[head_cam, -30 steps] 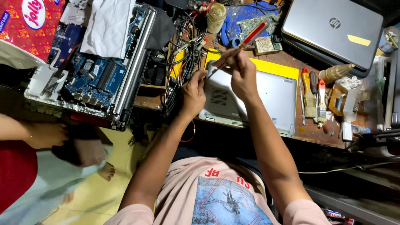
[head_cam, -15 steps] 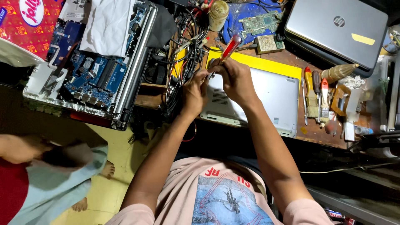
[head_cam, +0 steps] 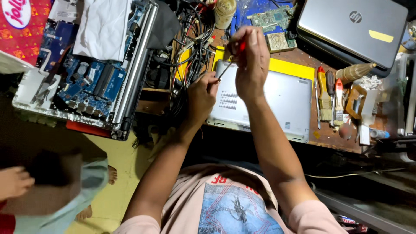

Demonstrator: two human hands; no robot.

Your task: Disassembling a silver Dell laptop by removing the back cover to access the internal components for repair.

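My right hand [head_cam: 250, 60] is closed around the red handle of a screwdriver [head_cam: 229, 65]. Its thin shaft slants down-left to the rear corner of a silver laptop [head_cam: 277, 97] that lies bottom-up on the wooden bench. My left hand [head_cam: 200, 97] sits at that same corner, and its fingertips pinch around the screwdriver tip. Whatever lies under the tip is too small to make out.
An opened laptop with a blue circuit board [head_cam: 86, 82] and a white cloth [head_cam: 104, 26] lies at the left. A cable tangle [head_cam: 190, 47], a green board [head_cam: 273, 17], a closed grey laptop [head_cam: 355, 30] and hand tools [head_cam: 330, 93] lie around. Another person's leg [head_cam: 65, 195] shows lower left.
My right hand has lifted the screwdriver handle, so the tool stands steeper over the laptop corner. My left hand stays at the tip. The person at the left has shifted downward.
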